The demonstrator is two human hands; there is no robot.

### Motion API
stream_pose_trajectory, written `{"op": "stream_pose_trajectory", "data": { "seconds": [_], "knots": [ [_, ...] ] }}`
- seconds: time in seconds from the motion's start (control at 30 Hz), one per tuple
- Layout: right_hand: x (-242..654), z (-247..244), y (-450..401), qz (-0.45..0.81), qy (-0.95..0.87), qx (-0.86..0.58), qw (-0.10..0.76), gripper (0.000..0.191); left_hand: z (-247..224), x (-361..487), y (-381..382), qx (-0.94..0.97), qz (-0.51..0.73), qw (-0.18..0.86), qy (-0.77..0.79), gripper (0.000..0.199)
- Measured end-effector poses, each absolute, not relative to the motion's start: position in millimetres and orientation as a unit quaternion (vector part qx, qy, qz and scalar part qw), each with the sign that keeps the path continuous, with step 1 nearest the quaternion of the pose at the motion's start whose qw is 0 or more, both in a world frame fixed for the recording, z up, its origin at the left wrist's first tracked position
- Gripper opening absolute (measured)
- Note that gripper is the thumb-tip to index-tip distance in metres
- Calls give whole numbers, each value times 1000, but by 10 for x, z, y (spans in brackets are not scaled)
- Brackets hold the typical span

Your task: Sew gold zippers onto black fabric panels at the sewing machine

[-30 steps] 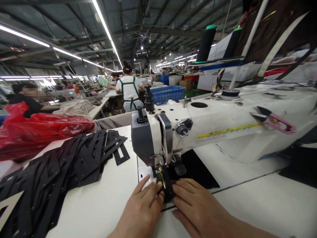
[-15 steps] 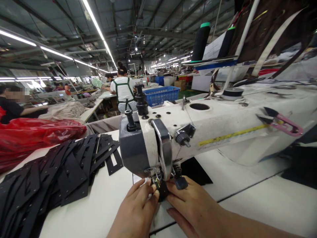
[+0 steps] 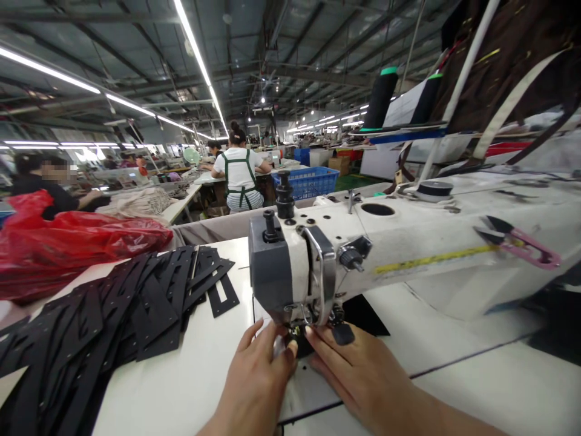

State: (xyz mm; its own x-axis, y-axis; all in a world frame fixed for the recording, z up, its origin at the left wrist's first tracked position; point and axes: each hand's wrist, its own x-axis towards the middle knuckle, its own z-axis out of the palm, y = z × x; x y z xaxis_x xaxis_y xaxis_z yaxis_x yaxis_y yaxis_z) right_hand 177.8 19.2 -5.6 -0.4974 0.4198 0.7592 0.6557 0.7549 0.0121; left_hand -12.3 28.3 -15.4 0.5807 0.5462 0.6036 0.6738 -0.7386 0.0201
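Observation:
A white and grey sewing machine (image 3: pixel 271 266) stands over the white table. Under its needle area lies a small black piece (image 3: pixel 305 344), partly hidden by fingers and machine parts. My left hand (image 3: pixel 261 369) pinches the near left edge of this piece, thumb and fingertips beside the presser foot. From the right, my right hand (image 3: pixel 358 363) reaches under the machine head, its fingers close together and pressing on the same piece. A larger black sheet (image 3: pixel 365 315) lies flat behind my right hand.
Overlapping black cut pieces (image 3: pixel 154 315) cover the table's left side, beside a red plastic bag (image 3: pixel 91 236). Pink-handled snips (image 3: pixel 531 245) rest on the machine arm. Thread cones (image 3: pixel 381 100) stand above. Beyond are a blue basket (image 3: pixel 308 181) and a person in a green-strapped apron (image 3: pixel 238 172).
The view has shifted, so the machine and table pieces appear farther right. My left fingers have spread slightly, and more of my right fingertips shows at the black piece.

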Motion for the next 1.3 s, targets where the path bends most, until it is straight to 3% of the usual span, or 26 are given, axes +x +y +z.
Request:
{"op": "stream_pose_trajectory", "data": {
  "seconds": [0.17,0.4,0.83,1.3],
  "knots": [
    [1733,-107,296,-69,-876,-325,351,43,-212,-140,277,-870,-336,120,-339,22],
    [1735,-156,326,-55,-877,-340,336,34,-171,-121,312,-878,-314,67,-354,18],
    [1734,-131,384,23,-887,-341,311,25,-169,-115,346,-873,-313,76,-365,15],
    [1738,-146,343,12,-863,-358,357,30,-173,-118,352,-875,-326,73,-351,16]
  ]
}}
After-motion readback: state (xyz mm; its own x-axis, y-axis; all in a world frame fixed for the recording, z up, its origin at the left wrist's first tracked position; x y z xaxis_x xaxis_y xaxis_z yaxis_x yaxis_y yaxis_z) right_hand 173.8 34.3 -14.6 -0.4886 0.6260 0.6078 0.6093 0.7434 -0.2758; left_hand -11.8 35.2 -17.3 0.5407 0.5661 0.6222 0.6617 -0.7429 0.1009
